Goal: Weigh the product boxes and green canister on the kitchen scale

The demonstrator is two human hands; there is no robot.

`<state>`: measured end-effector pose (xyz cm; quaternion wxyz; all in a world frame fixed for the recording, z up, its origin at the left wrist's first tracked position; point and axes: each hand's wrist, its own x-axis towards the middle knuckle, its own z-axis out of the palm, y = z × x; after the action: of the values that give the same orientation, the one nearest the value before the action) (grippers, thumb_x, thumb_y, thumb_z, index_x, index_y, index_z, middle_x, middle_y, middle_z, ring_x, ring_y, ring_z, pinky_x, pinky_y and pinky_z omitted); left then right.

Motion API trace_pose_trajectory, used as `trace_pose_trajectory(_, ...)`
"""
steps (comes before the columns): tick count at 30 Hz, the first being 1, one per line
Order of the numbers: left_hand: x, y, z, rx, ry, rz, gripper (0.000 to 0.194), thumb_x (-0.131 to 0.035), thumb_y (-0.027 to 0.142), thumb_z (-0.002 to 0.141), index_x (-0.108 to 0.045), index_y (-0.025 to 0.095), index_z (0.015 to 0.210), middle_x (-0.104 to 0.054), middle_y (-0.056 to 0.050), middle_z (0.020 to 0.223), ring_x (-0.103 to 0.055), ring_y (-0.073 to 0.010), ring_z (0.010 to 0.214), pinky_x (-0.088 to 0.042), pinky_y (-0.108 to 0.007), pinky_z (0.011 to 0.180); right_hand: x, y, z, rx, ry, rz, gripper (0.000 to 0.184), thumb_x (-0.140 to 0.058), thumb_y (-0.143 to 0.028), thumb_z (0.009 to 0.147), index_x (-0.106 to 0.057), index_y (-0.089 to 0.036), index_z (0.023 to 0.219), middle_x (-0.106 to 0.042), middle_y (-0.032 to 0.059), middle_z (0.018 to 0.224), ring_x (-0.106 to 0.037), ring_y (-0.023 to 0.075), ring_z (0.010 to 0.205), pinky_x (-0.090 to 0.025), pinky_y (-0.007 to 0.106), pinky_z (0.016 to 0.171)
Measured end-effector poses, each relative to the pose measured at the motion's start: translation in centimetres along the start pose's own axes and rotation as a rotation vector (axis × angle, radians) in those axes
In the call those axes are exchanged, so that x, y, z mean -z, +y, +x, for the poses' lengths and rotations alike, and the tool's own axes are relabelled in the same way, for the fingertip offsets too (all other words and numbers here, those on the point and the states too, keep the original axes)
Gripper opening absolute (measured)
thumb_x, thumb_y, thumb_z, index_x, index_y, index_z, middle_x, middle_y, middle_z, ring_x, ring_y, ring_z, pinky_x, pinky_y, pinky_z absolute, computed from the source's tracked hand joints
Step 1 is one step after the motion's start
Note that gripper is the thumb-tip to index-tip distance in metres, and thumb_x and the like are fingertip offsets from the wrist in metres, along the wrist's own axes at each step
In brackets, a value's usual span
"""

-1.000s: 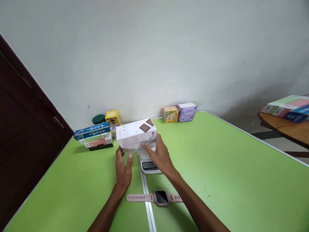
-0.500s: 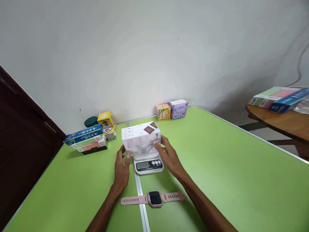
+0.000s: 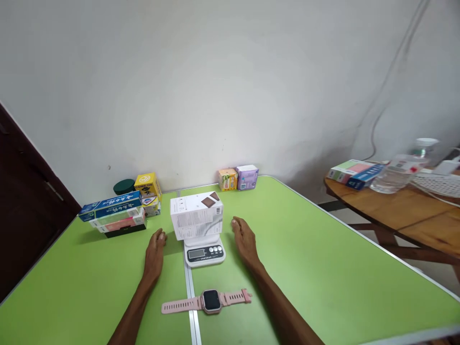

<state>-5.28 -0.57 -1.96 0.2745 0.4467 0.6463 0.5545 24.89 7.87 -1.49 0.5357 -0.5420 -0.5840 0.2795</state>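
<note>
Three stacked cartons (image 3: 115, 218): set at ten o'clock from the scale (image 3: 204, 256), with twelve taken as toward the wall (image 3: 215, 86); a blue one is carried on top, a black one at the bottom.
Yellow box (image 3: 148, 183): placed between ten and eleven o'clock, with a dark-green round top (image 3: 124, 186) seen beside it, partly hidden by the cartons.
Left hand (image 3: 154, 249): found at nine o'clock, released, fingers loosely bent; nothing is grasped. Half a second ago it was held close against the white box (image 3: 197, 214); now a clear gap is left.
White box: rested on the scale at the centre of the dial, its platform mostly covered. Since both hands have been drawn off, the load is judged to be borne by the scale alone, and the placing is judged complete.
Scale screen: no figure can be made out.
Smartwatch (image 3: 211, 301): laid at six o'clock, strap spread.
Orange box (image 3: 227, 180) and purple box (image 3: 247, 178): stood side by side at one o'clock, near the wall.
Right hand (image 3: 245, 238): held at three o'clock, lifted from the white box's side, fingers slightly curled, nothing gripped.
Side table (image 3: 388, 213): seen at two o'clock, where a clear bottle (image 3: 395, 175) is blurred.
</note>
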Motion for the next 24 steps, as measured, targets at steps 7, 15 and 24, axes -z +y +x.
trace_pose_trajectory(7,0.0,0.6,0.1,-0.011,-0.026,0.032,0.084,-0.055,0.079,0.090,-0.049,0.020,0.150,-0.058,-0.022,0.153,-0.060,-0.0370,0.138,-0.042,-0.058,0.120,0.1,-0.4,-0.6,0.036,0.013,0.037,0.052,-0.039,-0.064,0.101,-0.068,-0.022,0.101,-0.074,0.0093,0.100,-0.068,0.0276,0.093,-0.054,0.042,0.088)
trace_pose_trajectory(15,-0.4,6.3,2.6,-0.142,-0.234,0.144,0.101,-0.085,0.064,0.071,-0.044,0.022,0.152,-0.056,-0.021,0.153,-0.061,-0.0381,0.134,-0.053,-0.056,0.108,-0.8,-2.2,-1.7,0.091,0.009,0.178,0.051,-0.043,-0.058,0.105,-0.068,-0.018,0.123,-0.073,0.0163,0.126,-0.069,0.0294,0.116,-0.055,0.045,0.101)
trace_pose_trajectory(24,-1.0,12.7,5.9,-0.201,-0.547,0.291,0.082,-0.087,0.050,0.073,-0.055,0.025,0.145,-0.067,-0.013,0.143,-0.062,-0.0370,0.133,-0.054,-0.053,0.108,-1.6,-4.6,-1.4,0.315,-0.016,0.115,0.033,-0.047,-0.039,0.107,-0.062,-0.021,0.130,-0.070,0.0128,0.118,-0.067,0.0268,0.108,-0.058,0.045,0.097)
